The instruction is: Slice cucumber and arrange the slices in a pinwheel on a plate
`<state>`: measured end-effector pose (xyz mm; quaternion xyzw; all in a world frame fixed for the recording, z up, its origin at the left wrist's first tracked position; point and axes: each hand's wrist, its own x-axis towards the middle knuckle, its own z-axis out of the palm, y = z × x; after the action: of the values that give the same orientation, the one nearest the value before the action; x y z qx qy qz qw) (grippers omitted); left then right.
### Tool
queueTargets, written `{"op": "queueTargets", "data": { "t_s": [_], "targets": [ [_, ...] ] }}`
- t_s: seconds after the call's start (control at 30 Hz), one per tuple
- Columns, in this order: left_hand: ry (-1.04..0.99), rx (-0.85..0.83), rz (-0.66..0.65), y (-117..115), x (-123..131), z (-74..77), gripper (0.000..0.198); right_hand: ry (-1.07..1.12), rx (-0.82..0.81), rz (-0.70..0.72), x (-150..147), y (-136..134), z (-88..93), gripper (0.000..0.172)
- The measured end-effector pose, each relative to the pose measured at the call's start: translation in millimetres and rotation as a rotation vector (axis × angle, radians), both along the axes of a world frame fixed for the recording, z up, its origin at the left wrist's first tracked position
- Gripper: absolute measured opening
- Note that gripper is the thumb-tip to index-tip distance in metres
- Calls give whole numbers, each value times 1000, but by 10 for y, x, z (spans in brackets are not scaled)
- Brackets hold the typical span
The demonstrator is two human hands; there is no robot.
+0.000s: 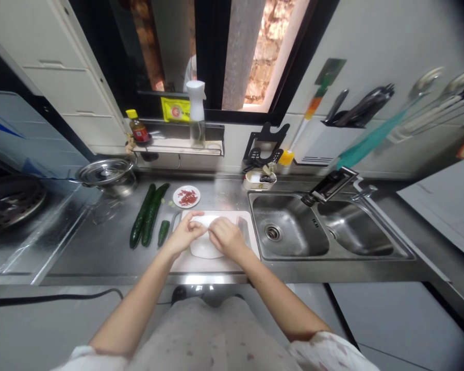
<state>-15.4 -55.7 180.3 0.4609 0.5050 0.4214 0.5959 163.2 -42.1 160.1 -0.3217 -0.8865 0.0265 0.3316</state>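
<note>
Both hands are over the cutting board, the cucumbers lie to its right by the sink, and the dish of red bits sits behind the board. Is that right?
Not quite. The head view shows the cucumbers to the left of the cutting board, away from the sink. The rest holds: left hand and right hand are over the board, and the dish of red bits sits behind it.

- Grey stainless-steel countertop (100, 252) under everything.
- White rectangular cutting board (216, 264) directly beneath the fingers.
- Two long dark-green cucumbers (147, 216) left of the fingers; short green cucumber piece (163, 233) nearer.
- Small white plate of red bits (186, 196) beyond the fingers.
</note>
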Motion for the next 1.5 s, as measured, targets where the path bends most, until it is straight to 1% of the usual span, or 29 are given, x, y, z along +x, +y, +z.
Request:
{"op": "queueTargets", "data": {
  "t_s": [0.13, 0.23, 0.33, 0.5, 0.63, 0.73, 0.9, 1.07, 1.23, 1.37, 1.43, 1.5],
  "targets": [
    [-42, 37, -16, -2, 6, 29, 57, 28, 8, 13, -16, -3, 5, 20],
    [-29, 67, -67, 10, -7, 66, 53, 66, -11, 24, -17, 10, 4, 20],
    [3, 75, -119, 31, -41, 107, 52, -9, 41, 27, -4, 31, 16, 19],
    [25, 40, -155, 43, -75, 122, 52, -154, 182, -37, 2, 36, 21, 24],
    [-2, 44, -171, 33, -78, 119, 54, -162, 191, -31, -6, 30, 26, 25],
    [3, 78, -188, 31, -87, 132, 51, -150, 166, 3, -1, 37, 49, 24],
    [61, 167, -175, 33, -100, 160, 46, -96, 53, 67, 19, 61, 73, 20],
    [129, 248, -170, 56, -95, 149, 43, 25, -130, 117, 9, 68, 54, 19],
    [208, 349, -175, 104, -90, 79, 39, 130, -310, 73, -9, 65, 21, 14],
    [257, 369, -165, 150, -82, -29, 38, 146, -431, 43, -13, 100, -46, 14],
    [266, 359, -147, 184, -69, -132, 36, 147, -497, 26, -8, 136, -111, 14],
    [272, 334, -114, 228, -50, -281, 36, 137, -575, -1, 1, 176, -204, 15]
  ]
}}
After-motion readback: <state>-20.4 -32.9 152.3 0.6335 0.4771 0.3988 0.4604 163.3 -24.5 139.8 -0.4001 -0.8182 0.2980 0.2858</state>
